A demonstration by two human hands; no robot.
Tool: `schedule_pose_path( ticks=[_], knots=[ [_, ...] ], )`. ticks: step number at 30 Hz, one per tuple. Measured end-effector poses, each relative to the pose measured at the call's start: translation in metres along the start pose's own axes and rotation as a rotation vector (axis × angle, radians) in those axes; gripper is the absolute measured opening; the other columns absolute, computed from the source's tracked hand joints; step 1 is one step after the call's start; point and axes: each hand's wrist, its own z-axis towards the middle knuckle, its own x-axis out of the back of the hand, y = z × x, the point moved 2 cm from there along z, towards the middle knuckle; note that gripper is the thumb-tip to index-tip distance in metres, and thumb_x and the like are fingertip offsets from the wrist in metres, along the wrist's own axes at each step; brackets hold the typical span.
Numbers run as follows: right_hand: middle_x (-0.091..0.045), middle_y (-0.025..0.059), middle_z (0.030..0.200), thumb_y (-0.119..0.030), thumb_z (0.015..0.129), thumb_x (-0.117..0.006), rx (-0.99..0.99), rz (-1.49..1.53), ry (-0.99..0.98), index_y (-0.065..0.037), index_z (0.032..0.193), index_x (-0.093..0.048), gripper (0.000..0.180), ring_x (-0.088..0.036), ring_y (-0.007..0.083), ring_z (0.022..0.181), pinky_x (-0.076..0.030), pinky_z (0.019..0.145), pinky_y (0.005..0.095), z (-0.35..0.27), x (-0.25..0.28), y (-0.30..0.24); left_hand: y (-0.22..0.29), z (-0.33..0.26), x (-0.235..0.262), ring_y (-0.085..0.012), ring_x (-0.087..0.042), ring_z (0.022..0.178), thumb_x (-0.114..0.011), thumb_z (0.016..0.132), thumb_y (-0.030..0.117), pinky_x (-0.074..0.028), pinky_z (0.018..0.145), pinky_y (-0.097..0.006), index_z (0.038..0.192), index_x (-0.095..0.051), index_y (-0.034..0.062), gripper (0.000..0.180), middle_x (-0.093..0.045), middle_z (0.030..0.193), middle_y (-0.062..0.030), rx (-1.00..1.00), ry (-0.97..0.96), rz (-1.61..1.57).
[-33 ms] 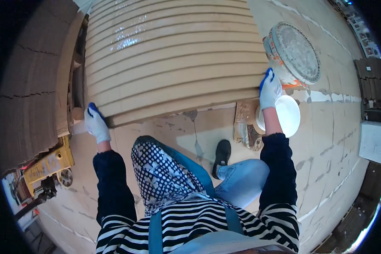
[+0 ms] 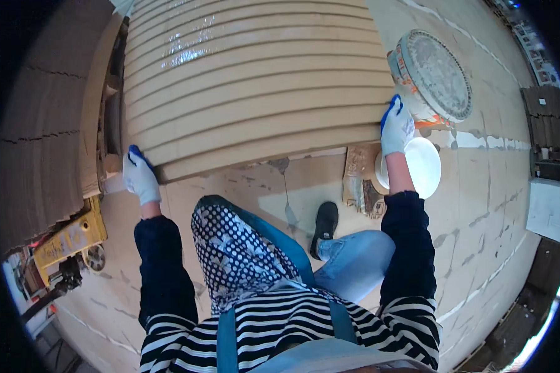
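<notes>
A wide tan cardboard stack [image 2: 255, 93] with many parallel ridges, like overlapping flat sheets, fills the upper middle. My left hand [image 2: 141, 177], in a white glove with blue on the fingers, is closed on its near left corner. At the near right corner, my right hand [image 2: 396, 129] in a matching glove grips the edge. Which fingers lie underneath is hidden. Clear, shiny wrap or tape [image 2: 190, 57] glints on the stack's far left part.
Beside my right hand stand a lidded, stained bucket [image 2: 438, 78] and a white tub [image 2: 424, 168]. A printed brown bag [image 2: 359, 180] lies near them. Stacked brown cardboard [image 2: 40, 124] rises at left above a yellow wheeled machine [image 2: 74, 236]. A white box [image 2: 550, 211] sits far right.
Both hands have shifted very slightly upward in the picture, still gripping the cardboard stack. Otherwise the scene looks the same.
</notes>
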Motion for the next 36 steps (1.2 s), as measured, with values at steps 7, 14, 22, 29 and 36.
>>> schedule_pose_path(
  ticks=[7,14,22,29,36],
  knots=[
    [-0.061,0.0215,0.090,-0.040,0.091,-0.038,-0.009,-0.064,-0.012,-0.004,0.093,-0.064,0.044,-0.058,0.0374,0.084,-0.044,0.072,0.0446,0.000,0.000,-0.007,-0.017,0.009,-0.008,-0.0328,-0.060,0.079,-0.042,0.090,0.035,-0.044,0.070,-0.039,0.099,-0.062,0.0053,0.037,-0.063,0.088,-0.0187,-0.011,0.028,-0.006],
    [-0.063,0.0197,0.081,-0.042,0.090,-0.040,0.084,-0.091,0.039,-0.005,0.085,-0.063,0.044,-0.060,0.0368,0.076,-0.044,0.066,0.0455,0.016,-0.010,0.012,-0.043,0.029,-0.007,-0.0260,-0.060,0.076,-0.046,0.089,0.041,-0.046,0.069,-0.034,0.102,-0.062,0.0033,0.043,-0.065,0.085,-0.0107,-0.108,-0.066,-0.314],
    [-0.063,0.0148,0.069,-0.039,0.090,-0.042,0.518,-0.360,-0.092,-0.005,0.091,-0.066,0.041,-0.061,0.0262,0.069,-0.046,0.066,0.0392,0.021,0.036,0.062,-0.080,0.003,0.021,-0.0221,-0.061,0.065,-0.050,0.084,0.052,-0.047,0.061,-0.035,0.080,-0.062,-0.0024,0.056,-0.062,0.069,-0.0108,0.214,-0.572,-0.390],
    [-0.060,0.0142,0.082,-0.019,0.090,-0.042,0.779,-0.789,-0.409,-0.016,0.129,-0.043,0.039,-0.060,0.0293,0.064,-0.048,0.056,0.0417,-0.001,0.046,0.017,-0.018,0.002,0.050,-0.0167,-0.059,0.056,-0.051,0.083,0.055,-0.044,0.051,-0.029,0.090,-0.062,0.0005,0.056,-0.058,0.060,-0.0137,-0.369,-0.380,0.437],
    [-0.061,0.0099,0.100,-0.026,0.093,-0.040,0.103,0.712,-0.383,-0.009,0.131,-0.041,0.042,-0.061,0.0187,0.073,-0.049,0.060,0.0354,-0.006,0.038,0.026,-0.002,-0.013,0.085,-0.0141,-0.060,0.070,-0.055,0.086,0.041,-0.044,0.064,-0.026,0.092,-0.062,-0.0014,0.044,-0.062,0.073,-0.0087,0.339,-0.388,-1.026]
  ],
)
